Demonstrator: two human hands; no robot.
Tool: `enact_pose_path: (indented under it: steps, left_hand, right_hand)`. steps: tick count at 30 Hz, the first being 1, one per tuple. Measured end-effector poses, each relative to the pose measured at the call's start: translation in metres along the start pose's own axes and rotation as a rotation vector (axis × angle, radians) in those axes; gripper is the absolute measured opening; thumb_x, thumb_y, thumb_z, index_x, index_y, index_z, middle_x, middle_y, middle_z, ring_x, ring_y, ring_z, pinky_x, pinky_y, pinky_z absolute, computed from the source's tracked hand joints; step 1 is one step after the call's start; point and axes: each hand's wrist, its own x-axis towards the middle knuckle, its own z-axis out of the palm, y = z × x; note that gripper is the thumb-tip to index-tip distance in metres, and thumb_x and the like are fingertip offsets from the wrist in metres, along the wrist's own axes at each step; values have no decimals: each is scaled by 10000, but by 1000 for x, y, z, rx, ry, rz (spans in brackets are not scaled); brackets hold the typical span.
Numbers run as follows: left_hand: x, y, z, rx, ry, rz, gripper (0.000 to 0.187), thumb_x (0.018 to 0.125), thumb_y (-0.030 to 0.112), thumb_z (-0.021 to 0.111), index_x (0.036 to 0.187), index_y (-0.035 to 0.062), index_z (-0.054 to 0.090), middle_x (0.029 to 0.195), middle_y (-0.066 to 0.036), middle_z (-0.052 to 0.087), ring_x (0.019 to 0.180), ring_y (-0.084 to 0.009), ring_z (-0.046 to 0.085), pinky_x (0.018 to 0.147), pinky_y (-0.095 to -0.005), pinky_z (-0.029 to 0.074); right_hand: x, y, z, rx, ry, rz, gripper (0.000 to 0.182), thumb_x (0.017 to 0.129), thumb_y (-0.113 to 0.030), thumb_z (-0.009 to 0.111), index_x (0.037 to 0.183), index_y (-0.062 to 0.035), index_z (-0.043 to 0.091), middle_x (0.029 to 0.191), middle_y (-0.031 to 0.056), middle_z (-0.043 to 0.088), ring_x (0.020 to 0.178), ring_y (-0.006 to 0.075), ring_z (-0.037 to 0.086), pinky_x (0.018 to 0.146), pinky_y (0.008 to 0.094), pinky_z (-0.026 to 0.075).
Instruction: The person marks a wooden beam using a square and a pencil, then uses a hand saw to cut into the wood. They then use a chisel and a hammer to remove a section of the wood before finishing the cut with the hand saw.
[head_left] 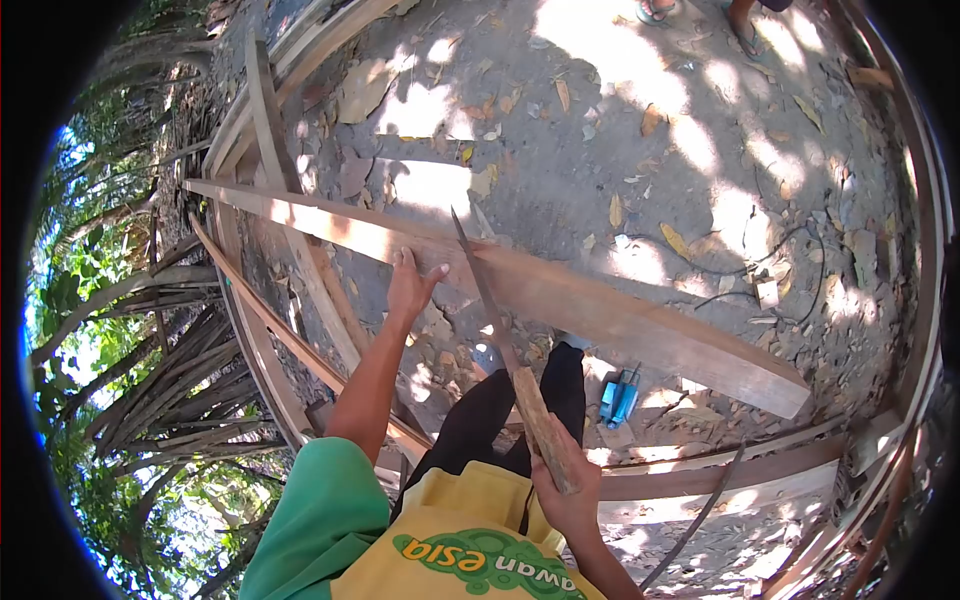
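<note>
Scattering around the work are leaves (615, 211), one blue tool (619, 400) near the legs and a beam (270, 130) passing under the plank's far-left stretch. One plank (620, 320) runs long-axis from upper left to lower right — one wooden-handled blade (488, 298) crosses its middle, tip pointing away from the person. Right hand (568, 485) grips the handle; left hand (408, 292), fingers spread, rests at the near edge.

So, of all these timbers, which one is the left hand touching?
The long board slanting across the middle, crossed in view by the wood-handled blade. The left hand has fingertips on it; the other timbers lie away from that hand.
</note>
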Motion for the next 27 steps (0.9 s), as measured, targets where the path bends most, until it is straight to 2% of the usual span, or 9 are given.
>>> enact_pose_path:
  steps: [6,9,12,14,15,18,21,25,27]
  left_hand:
    - [-1,3,-1,21,-21,-56,1096,829,594,723,1489,-161,279,1536,-372,316,1458,-441,322,1164,-440,352]
    - [1,1,0,31,-27,-49,1087,829,588,725,1489,-154,284,1534,-365,323,1442,-441,350,1157,-446,362]
    - [2,6,-5,50,-40,-58,1074,830,590,723,1483,-150,299,1528,-361,334,1424,-454,371,1145,-460,378]
    - [2,4,-3,58,-4,-29,1061,832,589,722,1477,-147,310,1525,-360,339,1411,-466,385,1134,-472,390]
    - [-1,1,0,62,12,-18,1055,833,588,721,1474,-146,316,1523,-359,342,1404,-472,391,1129,-478,395]
    - [0,-5,10,82,54,-10,1039,837,585,717,1471,-137,322,1520,-360,345,1395,-488,395,1120,-492,401]
    - [-4,3,4,48,44,-38,1020,844,577,715,1471,-127,325,1521,-363,340,1387,-497,402,1116,-496,404]
    - [6,6,4,39,21,-26,1011,847,568,716,1474,-121,322,1532,-363,321,1401,-506,376,1122,-499,395]
    - [-1,-4,7,40,19,-29,1015,846,564,719,1477,-122,317,1541,-361,309,1414,-509,355,1130,-500,384]
  right_hand:
    - [151,6,90,11,-2,87,574,866,-74,675,1423,-41,537,1068,242,718,955,267,744,839,379,557]
    - [143,26,91,18,49,-15,566,878,-93,671,1427,-51,539,1077,234,722,962,288,739,845,392,552]
    - [65,-13,36,120,-54,250,564,878,-33,660,1428,-33,534,1184,217,703,1107,286,696,925,363,537]
    - [19,-39,2,127,-77,289,574,867,15,654,1427,-28,533,1226,210,691,1162,287,675,956,350,528]
    - [4,-38,-5,72,-54,167,586,858,39,653,1427,-33,536,1225,210,691,1160,289,675,951,346,530]
    - [46,-12,15,-54,-39,-41,544,871,-7,653,1405,-37,556,1199,229,693,1085,296,702,887,349,540]
    - [163,4,76,-33,-69,129,473,899,-73,627,1366,-17,572,1126,242,700,1006,293,713,830,360,536]
    - [155,-8,72,35,-90,215,459,918,-72,612,1373,-25,577,1058,207,722,881,238,706,788,331,532]
    - [102,-43,31,33,-119,393,458,927,-46,615,1383,-24,579,1101,161,726,869,171,686,783,298,537]
